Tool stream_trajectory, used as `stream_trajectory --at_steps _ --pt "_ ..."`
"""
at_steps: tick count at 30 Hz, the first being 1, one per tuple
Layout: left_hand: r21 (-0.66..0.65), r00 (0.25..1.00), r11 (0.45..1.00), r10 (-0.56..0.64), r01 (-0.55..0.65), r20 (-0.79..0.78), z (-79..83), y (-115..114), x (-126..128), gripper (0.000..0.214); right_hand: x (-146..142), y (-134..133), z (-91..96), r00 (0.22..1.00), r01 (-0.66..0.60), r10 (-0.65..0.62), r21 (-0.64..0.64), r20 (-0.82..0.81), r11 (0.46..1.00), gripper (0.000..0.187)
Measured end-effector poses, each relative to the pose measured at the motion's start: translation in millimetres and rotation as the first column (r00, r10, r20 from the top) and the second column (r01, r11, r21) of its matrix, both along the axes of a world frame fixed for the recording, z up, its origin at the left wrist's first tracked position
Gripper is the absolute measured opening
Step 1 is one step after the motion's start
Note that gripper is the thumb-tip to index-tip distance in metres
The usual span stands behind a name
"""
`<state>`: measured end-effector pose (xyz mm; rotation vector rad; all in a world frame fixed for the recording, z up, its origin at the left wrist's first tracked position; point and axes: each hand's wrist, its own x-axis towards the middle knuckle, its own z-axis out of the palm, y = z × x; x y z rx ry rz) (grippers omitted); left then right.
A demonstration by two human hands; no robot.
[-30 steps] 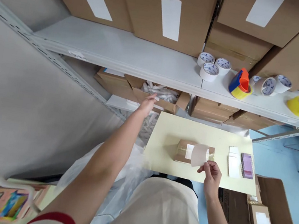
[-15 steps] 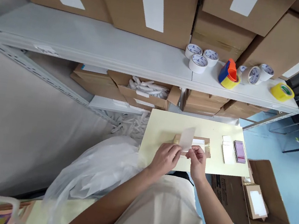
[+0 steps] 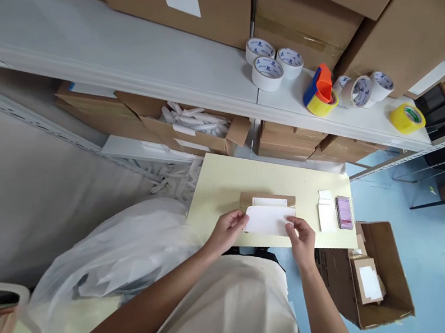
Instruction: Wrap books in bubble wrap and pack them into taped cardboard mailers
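Observation:
A blank white label (image 3: 268,220) is stretched between both hands, its broad side facing up. My left hand (image 3: 228,229) pinches the label's left edge. At the opposite edge, my right hand (image 3: 300,240) grips it between thumb and fingers. Just beyond and partly beneath the label lies a brown cardboard box (image 3: 246,198) on the pale yellow table (image 3: 219,183). A white sheet with a printed border (image 3: 270,202) shows on the box's top; the held label hides the rest of it.
White labels (image 3: 326,215) and a blurred purple pack (image 3: 344,212) lie at the table's right. An open carton (image 3: 396,275) with small boxes stands on the floor. Tape rolls (image 3: 267,74) and a tape dispenser (image 3: 321,92) sit on the shelf. A translucent plastic bag (image 3: 119,246) bulges at left.
The label was upright, held between hands close together. Now my hands are apart, with the label turned flat and spread between them. The camera view has shifted.

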<state>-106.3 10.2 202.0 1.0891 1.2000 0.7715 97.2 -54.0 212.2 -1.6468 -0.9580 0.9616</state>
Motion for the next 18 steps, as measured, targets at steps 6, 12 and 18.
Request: stream_trajectory --at_steps 6,12,18 --pt "-0.062 0.935 0.996 -0.076 0.058 -0.346 -23.0 -7 13 0.034 17 1 -30.5 0.999 0.020 -0.027 -0.199 -0.033 0.980 0.027" --pt "-0.077 0.862 0.996 -0.083 0.052 -0.500 -32.4 16 25 0.033 31 32 -48.8 0.999 -0.054 0.054 -0.196 -0.004 0.979 0.030" --pt "-0.092 0.809 0.995 -0.082 0.034 -0.582 -40.0 37 32 0.031 36 57 -59.2 0.991 -0.118 0.128 -0.252 0.027 0.960 0.030"
